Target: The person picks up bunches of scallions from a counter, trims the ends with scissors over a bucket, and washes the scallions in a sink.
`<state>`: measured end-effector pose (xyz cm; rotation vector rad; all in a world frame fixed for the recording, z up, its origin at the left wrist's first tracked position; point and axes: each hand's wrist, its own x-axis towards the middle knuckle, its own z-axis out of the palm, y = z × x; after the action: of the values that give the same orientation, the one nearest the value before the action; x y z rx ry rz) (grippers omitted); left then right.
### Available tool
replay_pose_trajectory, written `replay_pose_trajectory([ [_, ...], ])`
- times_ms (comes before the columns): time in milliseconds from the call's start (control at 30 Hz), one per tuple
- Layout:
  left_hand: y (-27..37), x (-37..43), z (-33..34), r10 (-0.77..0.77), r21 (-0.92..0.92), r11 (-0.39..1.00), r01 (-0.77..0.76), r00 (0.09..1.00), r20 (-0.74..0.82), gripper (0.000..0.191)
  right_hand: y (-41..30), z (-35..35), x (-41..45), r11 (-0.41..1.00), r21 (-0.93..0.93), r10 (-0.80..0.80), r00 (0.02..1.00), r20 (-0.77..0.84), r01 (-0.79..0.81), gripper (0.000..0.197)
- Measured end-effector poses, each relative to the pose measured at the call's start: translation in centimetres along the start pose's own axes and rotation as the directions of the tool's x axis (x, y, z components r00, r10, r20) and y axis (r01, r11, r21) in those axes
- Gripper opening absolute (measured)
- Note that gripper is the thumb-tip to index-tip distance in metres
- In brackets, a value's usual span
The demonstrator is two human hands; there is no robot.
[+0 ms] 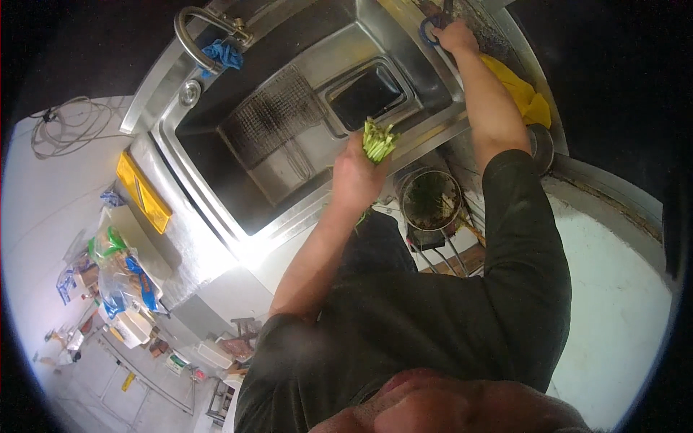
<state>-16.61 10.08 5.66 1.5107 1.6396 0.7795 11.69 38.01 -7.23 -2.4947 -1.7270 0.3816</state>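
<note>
My left hand (pixel 357 173) grips a bunch of green stems (pixel 379 142), cut ends upward, above the front rim of a stainless steel sink (pixel 295 162). Thin green leaves hang down below my wrist, partly hidden by the arm. At the upper right my right hand (pixel 457 37) has its fingers at a blue loop handle (pixel 429 30), perhaps that of scissors. The blade end is not clear, and I cannot tell how firmly the hand holds it. A wire mesh basket (pixel 270 113) and a rectangular metal pan (pixel 368 92) are in the sink.
A curved faucet (pixel 187 32) with a blue cloth (pixel 222 56) stands at the sink's back left. The left counter bears a yellow mandoline slicer (pixel 143 192) and bagged goods (pixel 124 270). A round strainer (pixel 431 200) with green scraps sits below; a yellow cloth (pixel 517 92) lies beside my right arm.
</note>
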Motion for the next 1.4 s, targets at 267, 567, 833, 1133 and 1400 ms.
replay_pose_trajectory([
  [267, -0.7, -0.6, 1.7, 0.034, 0.045, 0.998, -0.034, 0.999, -0.004, 0.035, 1.9, 1.7, 3.2, 0.998, 0.004, -0.063, 0.996, 0.063, 0.063, 0.062],
  [567, -1.1, -0.5, 0.8, -0.124, -0.035, 0.991, 0.128, 0.989, 0.086, 0.032, 1.4, -1.6, 2.0, 0.495, 0.711, 0.203, 0.862, 0.465, -0.500, 0.026],
  [833, -2.7, 0.5, 1.8, -0.192, 0.021, 0.981, 0.192, 0.952, 0.237, 0.035, 4.0, -6.2, -9.8, 0.510, 0.856, -0.195, 0.957, 0.213, -0.086, 0.029],
  [1133, -2.7, -3.6, 8.2, 0.060, 0.087, 0.986, -0.142, 0.790, 0.610, 0.036, 7.9, -11.2, -42.3, 0.443, 0.832, 0.143, 0.943, 0.301, -0.333, 0.035],
  [1400, -4.9, -9.7, 15.2, 0.147, 0.128, 0.885, -0.448, 0.529, 0.836, 0.040, 14.2, -3.3, -61.7, 0.467, 0.645, 0.470, 0.787, 0.399, -0.605, 0.042],
])
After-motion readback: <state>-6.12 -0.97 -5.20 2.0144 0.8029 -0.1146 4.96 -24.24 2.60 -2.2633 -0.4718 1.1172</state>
